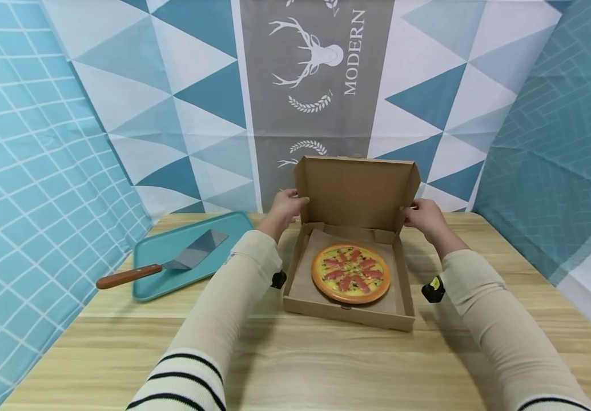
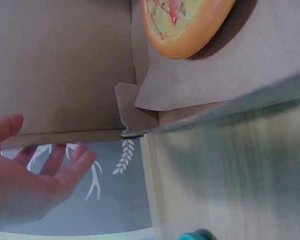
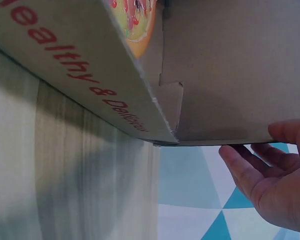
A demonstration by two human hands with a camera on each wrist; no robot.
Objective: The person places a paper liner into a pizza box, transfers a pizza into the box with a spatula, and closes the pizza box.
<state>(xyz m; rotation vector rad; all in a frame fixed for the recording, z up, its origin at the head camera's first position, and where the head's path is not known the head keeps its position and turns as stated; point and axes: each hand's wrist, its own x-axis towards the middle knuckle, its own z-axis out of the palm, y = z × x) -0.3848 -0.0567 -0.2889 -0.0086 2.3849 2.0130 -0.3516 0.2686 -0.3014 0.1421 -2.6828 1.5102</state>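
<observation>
A cardboard pizza box (image 1: 349,319) lies on the table with its lid (image 1: 354,191) raised at the back. Inside, on brown paper (image 1: 308,279), rests a round pizza (image 1: 350,273) with red strips on a yellow top. My left hand (image 1: 284,211) holds the lid's left side edge, thumb on the inner face and fingers behind, as the left wrist view shows. On the opposite side edge, my right hand (image 1: 423,217) grips the lid in the same way, its thumb (image 3: 285,131) inside and its fingers outside.
Left of the box, a teal tray (image 1: 146,251) bears a pizza server (image 1: 197,251) whose wooden handle (image 1: 128,276) juts past the tray's rim. The wooden table (image 1: 336,371) runs back to a patterned cloth (image 1: 208,103). Blue tiled cloth (image 1: 23,160) hangs at left.
</observation>
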